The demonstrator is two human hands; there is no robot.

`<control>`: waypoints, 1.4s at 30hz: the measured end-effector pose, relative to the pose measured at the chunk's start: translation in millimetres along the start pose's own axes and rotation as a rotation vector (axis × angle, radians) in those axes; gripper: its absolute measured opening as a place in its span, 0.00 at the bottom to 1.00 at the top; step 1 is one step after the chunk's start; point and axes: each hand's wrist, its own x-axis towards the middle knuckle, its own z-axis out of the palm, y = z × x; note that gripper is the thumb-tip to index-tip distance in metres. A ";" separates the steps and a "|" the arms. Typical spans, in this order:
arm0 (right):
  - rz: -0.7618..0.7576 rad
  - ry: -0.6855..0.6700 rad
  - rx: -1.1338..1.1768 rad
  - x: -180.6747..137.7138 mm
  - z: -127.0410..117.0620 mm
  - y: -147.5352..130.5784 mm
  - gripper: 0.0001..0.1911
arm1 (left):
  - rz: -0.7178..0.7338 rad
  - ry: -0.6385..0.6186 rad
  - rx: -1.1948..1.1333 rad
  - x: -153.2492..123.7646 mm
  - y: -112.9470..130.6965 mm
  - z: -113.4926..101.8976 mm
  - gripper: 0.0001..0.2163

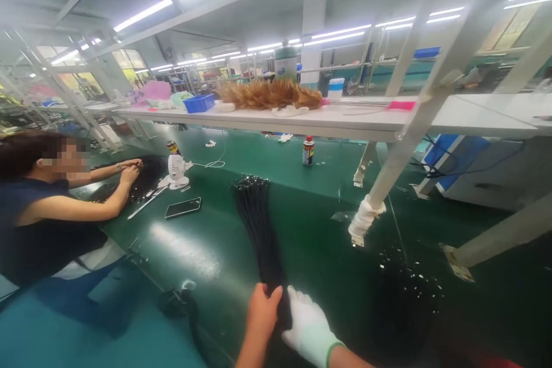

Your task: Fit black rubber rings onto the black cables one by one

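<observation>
A long bundle of thin black cables (261, 230) lies on the green tabletop, its shiny metal-tipped ends fanned out at the far end. My left hand (264, 311), bare, is closed round the near part of the bundle, thumb on top. On the bundle's right side is my right hand (308, 322) in a white glove, its thumb and fingers closed about the cables. The near end of the bundle is hidden by my hands and the frame's lower edge. To the right, a second dark pile (405, 293) with shiny tips lies blurred on the table.
At the left a co-worker (56, 201) handles dark strands. Nearby are a phone (183, 207) and a small white fan (176, 171). A spray can (307, 150) stands farther back. A slanted metal post (401, 138) and a white shelf (259, 118) border the workspace.
</observation>
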 end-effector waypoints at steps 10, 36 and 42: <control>0.025 0.104 0.189 -13.5 -39.4 -9.7 0.12 | -0.016 -0.155 -0.315 -4.8 -31.3 -36.3 0.12; 0.043 -0.226 0.808 -5.6 -139.2 -28.5 0.12 | 0.097 -0.376 -0.686 -51.4 35.8 4.2 0.18; 0.080 -0.374 0.744 0.0 -114.7 -13.8 0.11 | 0.373 -0.323 -0.483 -39.9 54.4 -11.6 0.17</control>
